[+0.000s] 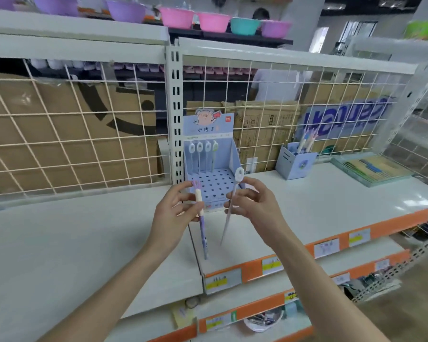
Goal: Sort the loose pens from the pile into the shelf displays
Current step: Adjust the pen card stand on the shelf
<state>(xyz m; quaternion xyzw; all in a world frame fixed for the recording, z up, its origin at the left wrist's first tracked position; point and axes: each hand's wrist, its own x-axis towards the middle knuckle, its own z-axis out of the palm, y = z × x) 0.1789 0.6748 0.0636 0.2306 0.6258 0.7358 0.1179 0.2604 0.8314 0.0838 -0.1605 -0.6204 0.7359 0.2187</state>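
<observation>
My left hand (174, 213) pinches a purple pen with a pink fork-shaped top (202, 218), held upright in front of the shelf. My right hand (250, 206) pinches a thin pale pen with a white oval top (235, 191), tilted with its tip down. Both hands hover just in front of a blue cardboard pen display (211, 154) with a holed base. Several oval-topped pens (203, 154) stand in its back row. A smaller blue pen box (294, 161) with a few pens stands to the right.
The white shelf (319, 193) carries a flat packet of stationery (371, 169) at far right. A wire grid (84, 134) backs the shelf, with cardboard boxes behind it. Orange price strips (331, 245) edge the shelves. A person stands beyond the grid.
</observation>
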